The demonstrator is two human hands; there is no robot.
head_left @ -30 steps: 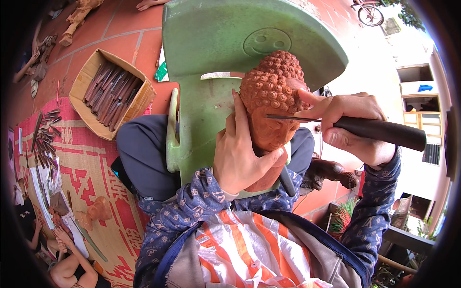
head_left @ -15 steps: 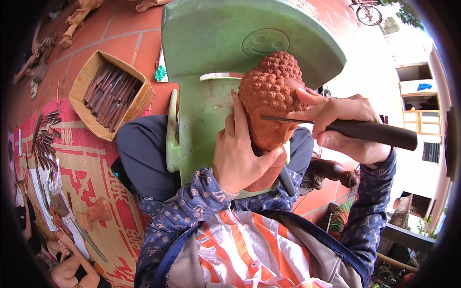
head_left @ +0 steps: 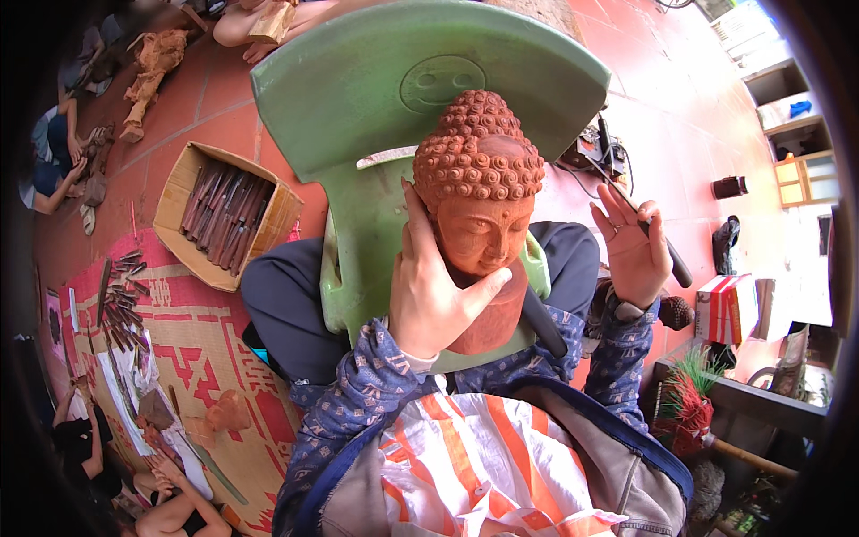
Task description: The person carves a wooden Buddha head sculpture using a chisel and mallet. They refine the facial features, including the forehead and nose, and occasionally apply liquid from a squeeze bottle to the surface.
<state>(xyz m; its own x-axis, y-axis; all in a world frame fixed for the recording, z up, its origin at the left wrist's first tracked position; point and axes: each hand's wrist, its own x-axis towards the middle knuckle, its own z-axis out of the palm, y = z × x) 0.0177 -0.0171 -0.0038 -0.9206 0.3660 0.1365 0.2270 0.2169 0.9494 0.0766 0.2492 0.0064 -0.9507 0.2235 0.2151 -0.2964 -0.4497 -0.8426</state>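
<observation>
A reddish-brown carved wooden head (head_left: 480,210) with a curly top stands upright against a green plastic chair (head_left: 394,98) between my knees. My left hand (head_left: 429,286) cups its left cheek and jaw and steadies it. My right hand (head_left: 633,251) is held off to the right, apart from the carving, fingers spread, with a dark-handled carving tool (head_left: 658,240) pinched between thumb and palm.
A cardboard box (head_left: 224,215) of chisels sits on the tiled floor at left, with more tools (head_left: 121,300) on a red patterned mat (head_left: 206,376). Other people sit at the left edge and the top. A power tool (head_left: 595,148) with cables lies beyond the chair.
My right hand has pulled the tool away from the carving's face to the right and opened its fingers. The head is now turned face-up toward me.
</observation>
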